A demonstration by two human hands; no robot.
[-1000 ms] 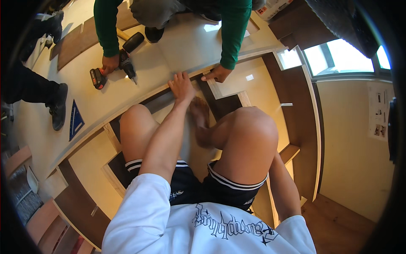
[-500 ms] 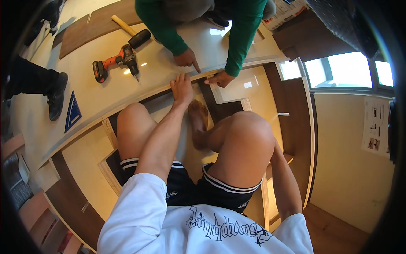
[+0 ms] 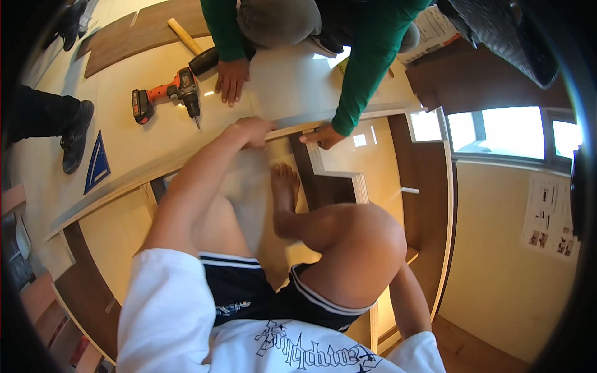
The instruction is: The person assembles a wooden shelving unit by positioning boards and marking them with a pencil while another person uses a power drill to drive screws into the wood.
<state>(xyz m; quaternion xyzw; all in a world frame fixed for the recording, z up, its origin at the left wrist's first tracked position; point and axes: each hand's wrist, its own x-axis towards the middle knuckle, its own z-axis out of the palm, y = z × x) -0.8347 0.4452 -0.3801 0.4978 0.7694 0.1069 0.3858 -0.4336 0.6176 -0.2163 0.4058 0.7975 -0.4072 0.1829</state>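
Observation:
My left hand [image 3: 252, 132] grips the long edge of a wooden cabinet frame [image 3: 292, 128], its fingers curled over the rim and somewhat blurred. My right forearm [image 3: 411, 298] runs down beside my raised knee, which hides the right hand. I sit inside the frame, one bare foot [image 3: 285, 183] on its pale panel beside a dark divider [image 3: 314, 168]. Across from me, a person in green sleeves has one hand [image 3: 320, 137] touching the divider's end. That person's other hand [image 3: 232, 81] lies flat on the pale outer panel.
An orange and black cordless drill [image 3: 168, 93] and a mallet [image 3: 198, 53] lie on the panel at the far left. Near them are a blue set square [image 3: 97, 165] and another person's black shoe [image 3: 77, 137]. Brown boards [image 3: 137, 38] lie behind. A window [image 3: 497, 135] is at right.
My left hand has moved slightly left and turned to curl over the frame edge. My left knee has lowered. The person's pointing hand has drawn back left and now lies flat.

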